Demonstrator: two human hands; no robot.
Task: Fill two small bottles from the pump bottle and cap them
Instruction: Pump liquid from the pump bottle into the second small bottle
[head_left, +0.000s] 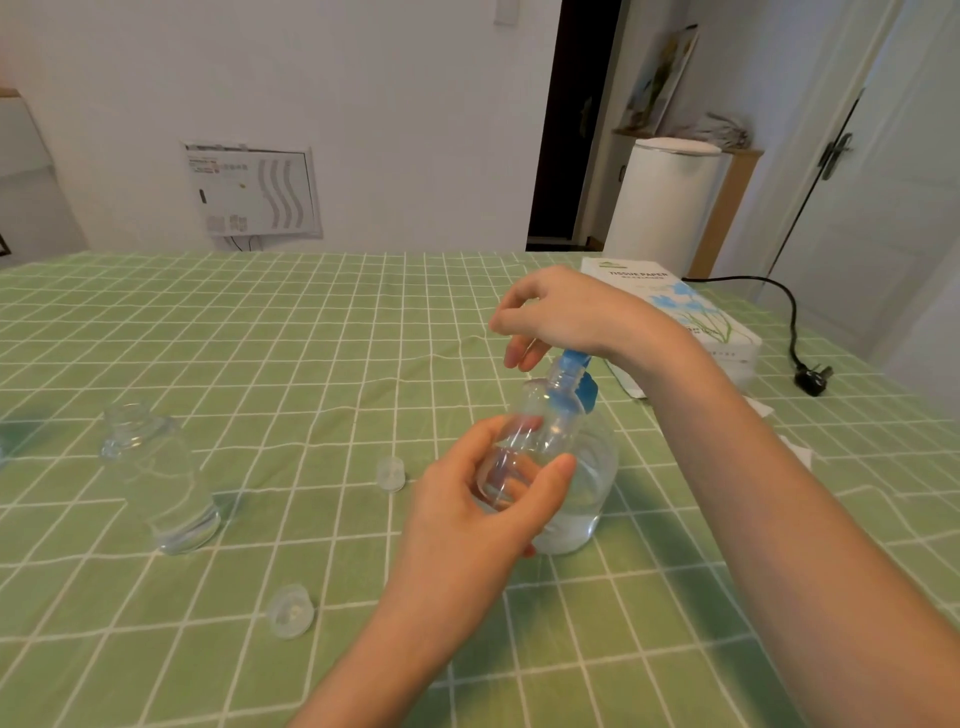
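My left hand (483, 499) grips a small clear bottle (530, 436), tilted with its open neck up against the blue pump head (576, 376). The pump bottle (587, 499), clear with liquid in its lower part, stands on the table behind that small bottle. My right hand (561, 312) rests on top of the pump head, fingers loosely bent. A second small clear bottle (161, 478), uncapped, stands at the left with liquid in it. Two clear caps lie loose: one cap (390, 474) left of my left hand, the other cap (290, 610) nearer the front.
A green checked tablecloth (311, 338) covers the table. A white tissue paper pack (685, 317) lies at the back right, behind my right wrist. A black cable with a plug (813, 376) lies at the right edge.
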